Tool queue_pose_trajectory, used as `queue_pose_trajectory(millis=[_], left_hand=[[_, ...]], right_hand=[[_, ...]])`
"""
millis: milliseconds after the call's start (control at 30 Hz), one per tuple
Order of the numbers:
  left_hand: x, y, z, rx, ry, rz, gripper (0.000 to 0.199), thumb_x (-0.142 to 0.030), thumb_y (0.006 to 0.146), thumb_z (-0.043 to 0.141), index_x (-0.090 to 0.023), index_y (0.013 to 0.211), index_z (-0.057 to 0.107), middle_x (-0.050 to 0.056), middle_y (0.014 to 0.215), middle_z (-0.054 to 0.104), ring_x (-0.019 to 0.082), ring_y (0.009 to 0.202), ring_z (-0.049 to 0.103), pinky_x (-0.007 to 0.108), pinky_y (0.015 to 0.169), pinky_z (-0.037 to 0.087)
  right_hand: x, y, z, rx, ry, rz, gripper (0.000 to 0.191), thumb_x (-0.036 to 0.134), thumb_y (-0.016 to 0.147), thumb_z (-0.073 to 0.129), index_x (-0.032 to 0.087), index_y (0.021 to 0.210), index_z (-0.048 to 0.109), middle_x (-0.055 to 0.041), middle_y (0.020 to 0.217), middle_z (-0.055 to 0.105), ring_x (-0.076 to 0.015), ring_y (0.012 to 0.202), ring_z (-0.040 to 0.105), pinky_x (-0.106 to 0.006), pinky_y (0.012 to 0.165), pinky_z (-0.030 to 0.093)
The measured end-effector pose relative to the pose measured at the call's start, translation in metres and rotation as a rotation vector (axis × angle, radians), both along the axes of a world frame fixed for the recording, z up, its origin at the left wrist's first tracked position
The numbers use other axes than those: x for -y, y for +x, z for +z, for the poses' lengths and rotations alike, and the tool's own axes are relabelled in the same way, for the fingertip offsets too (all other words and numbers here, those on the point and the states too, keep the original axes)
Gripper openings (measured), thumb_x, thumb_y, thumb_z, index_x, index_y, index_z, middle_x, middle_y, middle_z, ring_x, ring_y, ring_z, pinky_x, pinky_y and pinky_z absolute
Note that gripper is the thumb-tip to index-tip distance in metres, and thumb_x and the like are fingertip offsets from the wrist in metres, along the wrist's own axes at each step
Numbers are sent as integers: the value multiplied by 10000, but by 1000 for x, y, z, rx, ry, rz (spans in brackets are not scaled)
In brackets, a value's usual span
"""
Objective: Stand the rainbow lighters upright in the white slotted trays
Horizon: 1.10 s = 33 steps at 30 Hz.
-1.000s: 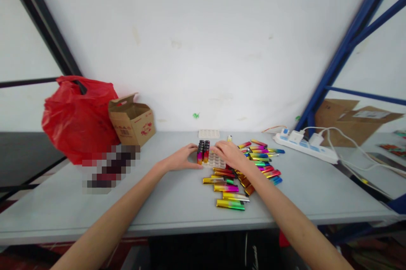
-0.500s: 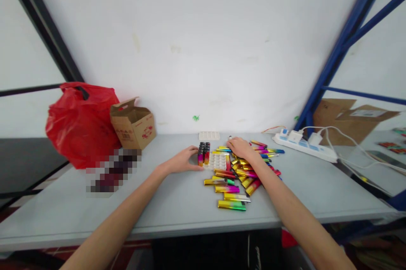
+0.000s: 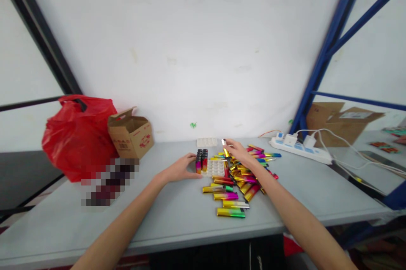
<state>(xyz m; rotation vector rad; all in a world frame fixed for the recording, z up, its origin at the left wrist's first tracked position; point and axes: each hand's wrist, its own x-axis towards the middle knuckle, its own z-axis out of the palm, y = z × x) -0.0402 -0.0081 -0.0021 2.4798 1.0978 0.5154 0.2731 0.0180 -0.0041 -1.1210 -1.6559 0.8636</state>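
A white tray with round pockets (image 3: 217, 167) lies on the table. Several dark-topped lighters (image 3: 202, 160) stand upright at its left end. My left hand (image 3: 183, 168) is beside them, thumb and fingers apart around the tray's left side, holding nothing. My right hand (image 3: 237, 151) grips one yellow lighter with a silvery end (image 3: 225, 148), tilted above the back of the tray. Under and beside my right hand lies a heap of shiny coloured lighters (image 3: 250, 173). More lighters lie in a loose column (image 3: 226, 196) in front of the tray.
A second white tray (image 3: 207, 142) lies by the wall. At the left are a red plastic bag (image 3: 79, 139), an open carton (image 3: 131, 135) and a pixelated patch. A white power strip (image 3: 301, 150) with plugs and cables lies at the right, near blue shelf posts (image 3: 328, 50) and brown cardboard (image 3: 339, 124).
My right hand has lifted a lighter from the heap and tilted it up. My left hand keeps its place beside the standing lighters. The camera view has shifted slightly.
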Motion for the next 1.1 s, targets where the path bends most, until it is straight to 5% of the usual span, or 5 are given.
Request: queue_pose_trajectory(millis=[200, 433, 633, 900, 1100], left_hand=[[1, 0, 1, 31, 6, -4, 787, -718, 771, 837, -186, 1340, 725, 151, 1445, 667, 397, 1320, 636, 487, 1195, 477], [-1, -1, -2, 33, 15, -3, 783, -738, 774, 826, -186, 1321, 729, 153, 1433, 667, 382, 1309, 639, 481, 1180, 484], [0, 0, -2, 50, 17, -12, 756, -712, 774, 839, -194, 1314, 736, 133, 1435, 669, 381, 1292, 650, 475, 1173, 495], [1, 0, -1, 45, 1, -18, 780, -706, 787, 836, -185, 1356, 715, 145, 1439, 659, 364, 1314, 632, 464, 1185, 471], [1, 1, 0, 28, 2, -31, 801, -720, 806, 816, -196, 1398, 690, 147, 1462, 647, 368, 1354, 611, 458, 1203, 456]], right_hand=[[21, -21, 7, -340, -223, 159, 334, 525, 915, 682, 259, 1100, 597, 48, 846, 607, -75, 486, 448, -193, 412, 382], [30, -32, 15, -280, -274, 40, 654, 792, 941, 457, 240, 593, 398, 93, 494, 234, -72, 435, 190, -204, 417, 169], [35, -38, 14, -220, -211, -57, 594, 644, 975, 415, 269, 534, 279, 74, 479, 218, -84, 441, 151, -241, 429, 136], [39, -41, 9, -41, -95, 27, 700, 817, 995, 312, 237, 668, 528, 61, 505, 325, -131, 463, 312, -269, 474, 255], [57, -40, 20, 282, 241, 138, 457, 597, 1106, 389, 239, 1061, 670, -16, 766, 645, -213, 774, 639, -335, 805, 506]])
